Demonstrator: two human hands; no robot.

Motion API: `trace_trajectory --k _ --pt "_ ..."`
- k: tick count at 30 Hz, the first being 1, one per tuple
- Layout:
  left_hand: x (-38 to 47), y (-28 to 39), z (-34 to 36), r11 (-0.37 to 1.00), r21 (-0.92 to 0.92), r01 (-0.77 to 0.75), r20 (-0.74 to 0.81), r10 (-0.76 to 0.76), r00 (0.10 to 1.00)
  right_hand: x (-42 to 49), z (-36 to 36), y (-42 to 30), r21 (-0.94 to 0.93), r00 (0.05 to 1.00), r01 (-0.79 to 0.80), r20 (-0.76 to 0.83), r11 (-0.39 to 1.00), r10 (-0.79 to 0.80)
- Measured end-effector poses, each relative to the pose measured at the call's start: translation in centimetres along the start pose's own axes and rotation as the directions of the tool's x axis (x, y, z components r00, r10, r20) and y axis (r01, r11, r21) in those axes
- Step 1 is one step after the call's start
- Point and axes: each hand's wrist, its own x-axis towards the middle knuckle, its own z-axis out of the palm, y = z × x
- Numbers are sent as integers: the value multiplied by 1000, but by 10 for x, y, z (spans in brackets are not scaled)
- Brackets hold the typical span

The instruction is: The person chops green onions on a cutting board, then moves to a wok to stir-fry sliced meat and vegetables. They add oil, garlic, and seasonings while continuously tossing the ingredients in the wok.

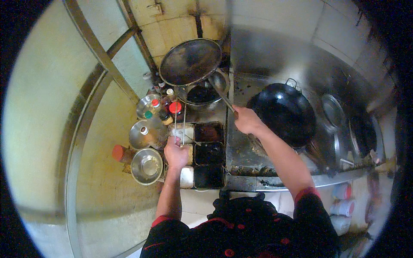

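My right hand grips the long handle of a round, dark skimmer or strainer, whose wide head is raised at the upper middle, partly over a metal-rimmed pot. My left hand is closed around two thin metal rods, which point away from me beside a red-lidded jar; whether they belong to one utensil I cannot tell. Under and beside that hand are rectangular seasoning containers, some with white contents, others dark. To the right of my right hand a black wok rests on the steel stove.
Steel bowls and several bottles line the left side of the counter. A red-capped container lies beside them. Metal lids or pans stand at the far right. The steel stove edge runs in front of me.
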Motion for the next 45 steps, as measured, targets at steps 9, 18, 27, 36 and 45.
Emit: trace_trajectory --k 9,18,27,36,45 --pt "6 -25 50 970 219 -107 57 97 994 -141 -37 82 686 976 -33 179 -727 124" --pt "-128 113 158 993 -108 -54 564 106 819 -367 -44 188 704 908 216 109 -677 404" --pt "-252 175 280 29 -163 986 983 92 160 -470 -60 322 890 893 80 136 -449 429" --pt "-493 192 122 85 -663 744 741 -72 668 -504 -104 302 168 751 -660 119 -732 -650" --pt "-769 218 -21 98 -952 291 201 -518 831 -548 -73 158 454 -79 -848 400 272 -913"
